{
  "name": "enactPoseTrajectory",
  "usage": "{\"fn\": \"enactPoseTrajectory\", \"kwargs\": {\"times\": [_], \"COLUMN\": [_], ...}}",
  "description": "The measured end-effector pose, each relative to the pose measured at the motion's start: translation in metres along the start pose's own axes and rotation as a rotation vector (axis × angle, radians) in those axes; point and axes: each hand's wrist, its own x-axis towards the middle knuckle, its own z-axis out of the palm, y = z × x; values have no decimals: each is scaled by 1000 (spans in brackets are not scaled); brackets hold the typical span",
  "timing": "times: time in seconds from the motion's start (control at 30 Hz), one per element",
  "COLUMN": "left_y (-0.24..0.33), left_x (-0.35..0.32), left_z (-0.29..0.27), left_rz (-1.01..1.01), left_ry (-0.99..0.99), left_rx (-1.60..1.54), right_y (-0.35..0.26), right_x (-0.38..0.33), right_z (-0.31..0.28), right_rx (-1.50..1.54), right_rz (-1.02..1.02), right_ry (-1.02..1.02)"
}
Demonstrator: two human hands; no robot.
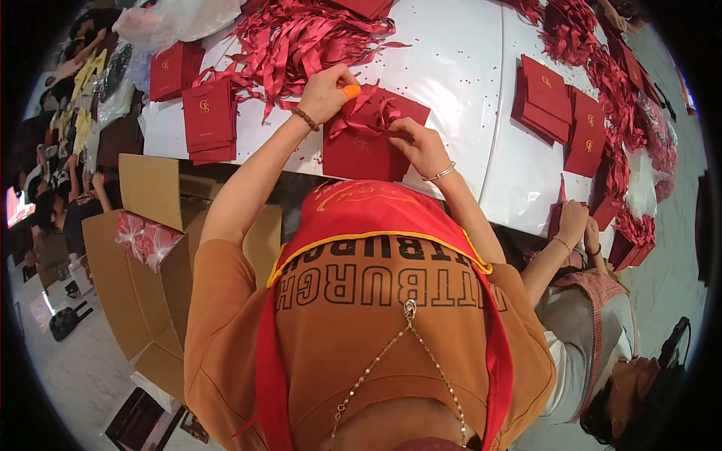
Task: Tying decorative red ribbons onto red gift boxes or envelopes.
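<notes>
A dark red paper gift bag [359, 156] lies flat at the table's near edge, in front of my body. A shiny red ribbon [350, 122] loops over its upper part. My left hand [328, 95], with an orange cover on one fingertip, is closed on the ribbon at the bag's upper left. On the bag's right side my right hand [423, 147] pinches the ribbon between thumb and fingers. The exact grip of the fingertips is partly hidden.
A big heap of red ribbons [297, 46] covers the table beyond my hands. Stacked red bags stand at left [209, 119] and right [543, 98]. An opened cardboard box [135, 278] is at my left. A co-worker's hand [574, 223] works at the right.
</notes>
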Motion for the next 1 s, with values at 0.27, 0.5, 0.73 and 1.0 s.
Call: {"fn": "enactPoseTrajectory", "kwargs": {"times": [0.27,0.5,0.73,1.0], "left_y": [31,18,20,-4], "left_x": [2,29,-3,-68], "left_z": [12,-34,-45,-19], "left_rz": [-129,-460,-144,-231], "left_ry": [-367,-133,168,-47], "left_rx": [-2,-684,-952,-630], "right_y": [1,-6,-7,-21], "right_x": [6,2,10,31], "right_z": [9,-10,-13,0], "right_rx": [-21,36,280,-113], "right_rz": [-231,-109,-44,-305], "right_ry": [11,-37,13,416]}}
